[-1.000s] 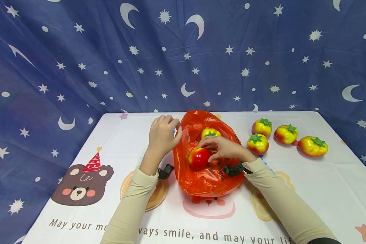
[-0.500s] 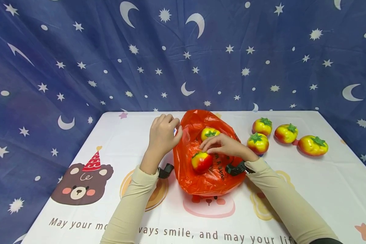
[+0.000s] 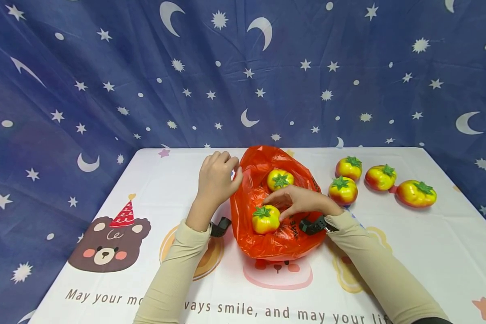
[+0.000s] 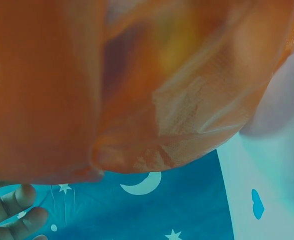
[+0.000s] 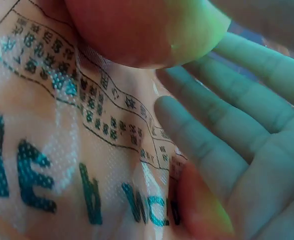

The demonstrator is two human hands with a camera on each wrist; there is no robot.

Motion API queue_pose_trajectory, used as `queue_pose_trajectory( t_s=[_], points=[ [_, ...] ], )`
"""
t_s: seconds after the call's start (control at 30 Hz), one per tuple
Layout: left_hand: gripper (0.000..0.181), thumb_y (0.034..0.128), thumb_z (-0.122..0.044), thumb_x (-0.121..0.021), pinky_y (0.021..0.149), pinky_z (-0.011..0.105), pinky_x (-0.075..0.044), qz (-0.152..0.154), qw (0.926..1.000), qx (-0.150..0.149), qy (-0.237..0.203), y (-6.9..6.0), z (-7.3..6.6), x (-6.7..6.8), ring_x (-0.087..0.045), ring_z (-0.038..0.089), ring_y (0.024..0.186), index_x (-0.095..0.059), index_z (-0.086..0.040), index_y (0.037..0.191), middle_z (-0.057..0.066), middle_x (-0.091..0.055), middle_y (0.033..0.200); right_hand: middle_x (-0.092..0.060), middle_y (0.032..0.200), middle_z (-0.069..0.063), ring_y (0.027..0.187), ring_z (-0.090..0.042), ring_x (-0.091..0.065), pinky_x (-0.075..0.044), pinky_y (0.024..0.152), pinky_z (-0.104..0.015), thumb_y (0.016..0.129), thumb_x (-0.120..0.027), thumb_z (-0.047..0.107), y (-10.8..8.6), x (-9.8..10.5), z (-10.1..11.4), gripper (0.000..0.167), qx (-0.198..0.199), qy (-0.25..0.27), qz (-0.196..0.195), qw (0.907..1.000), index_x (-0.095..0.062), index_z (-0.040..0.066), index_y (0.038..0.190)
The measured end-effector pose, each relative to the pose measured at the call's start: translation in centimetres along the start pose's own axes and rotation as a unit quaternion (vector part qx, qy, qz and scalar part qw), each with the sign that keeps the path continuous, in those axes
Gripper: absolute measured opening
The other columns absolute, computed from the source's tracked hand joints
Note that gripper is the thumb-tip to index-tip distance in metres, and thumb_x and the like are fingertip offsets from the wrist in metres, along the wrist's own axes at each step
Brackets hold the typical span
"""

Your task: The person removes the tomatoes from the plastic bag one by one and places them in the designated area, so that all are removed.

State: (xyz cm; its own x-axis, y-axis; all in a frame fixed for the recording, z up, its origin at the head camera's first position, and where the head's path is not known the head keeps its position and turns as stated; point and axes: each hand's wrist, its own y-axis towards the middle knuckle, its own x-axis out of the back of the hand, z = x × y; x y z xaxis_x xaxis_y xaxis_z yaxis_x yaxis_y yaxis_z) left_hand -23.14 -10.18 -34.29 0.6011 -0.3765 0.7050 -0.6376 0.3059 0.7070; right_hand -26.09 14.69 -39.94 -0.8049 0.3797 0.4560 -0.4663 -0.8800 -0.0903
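A red plastic bag [image 3: 283,243] lies spread wide in the middle of the table. Inside its near half sits a tomato-like toy fruit [image 3: 266,220], yellow on top with a green leaf cap. My right hand [image 3: 297,198] reaches in from the right, thumb close to the fruit's side and fingers behind it. In the right wrist view those fingers [image 5: 212,110] look fairly straight below the fruit's rounded red side [image 5: 147,30]. Another toy fruit [image 3: 281,180] sits deeper in the bag. My left hand [image 3: 216,177] hovers at the bag's left edge, fingers loosely bent, apparently holding nothing.
Several more red-and-yellow toy fruits, among them a front one [image 3: 343,191] and an oval one [image 3: 416,194], lie right of the bag. The white printed tablecloth [image 3: 441,252] ends at a dark blue star-patterned curtain [image 3: 243,72] behind.
The near toy fruit has turned from showing its red side to leaf cap up. My right fingers went over its top, then dropped behind it. My left hand stays put.
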Motion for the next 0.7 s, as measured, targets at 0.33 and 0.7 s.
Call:
queue_pose_trajectory(
  t_s=[0.33, 0.7],
  points=[
    [0.012, 0.0806, -0.014, -0.059, 0.070, 0.038, -0.046, -0.004, 1.0000, 0.000, -0.002, 0.05, 0.05, 0.02, -0.052, 0.024, 0.069, -0.059, -0.009, 0.069, 0.005, -0.056, 0.071, -0.054, 0.132, -0.021, 0.126, -0.035, -0.050, -0.047, 0.097, -0.033, 0.078, -0.072, 0.013, 0.38, -0.49, 0.16, 0.059, -0.005, 0.014, -0.003, 0.9999, -0.051, -0.004, 0.130],
    [0.013, 0.0811, -0.015, -0.059, 0.072, 0.038, -0.046, 0.001, 1.0000, 0.001, 0.002, 0.02, 0.10, 0.00, -0.053, 0.024, 0.070, -0.060, -0.009, 0.070, 0.006, -0.056, 0.071, -0.061, 0.125, -0.019, 0.118, -0.034, -0.057, -0.048, 0.096, -0.039, 0.073, -0.077, 0.017, 0.81, -0.98, -0.66, 0.058, 0.013, 0.010, -0.080, 0.9966, -0.057, -0.001, 0.125]
  ],
)
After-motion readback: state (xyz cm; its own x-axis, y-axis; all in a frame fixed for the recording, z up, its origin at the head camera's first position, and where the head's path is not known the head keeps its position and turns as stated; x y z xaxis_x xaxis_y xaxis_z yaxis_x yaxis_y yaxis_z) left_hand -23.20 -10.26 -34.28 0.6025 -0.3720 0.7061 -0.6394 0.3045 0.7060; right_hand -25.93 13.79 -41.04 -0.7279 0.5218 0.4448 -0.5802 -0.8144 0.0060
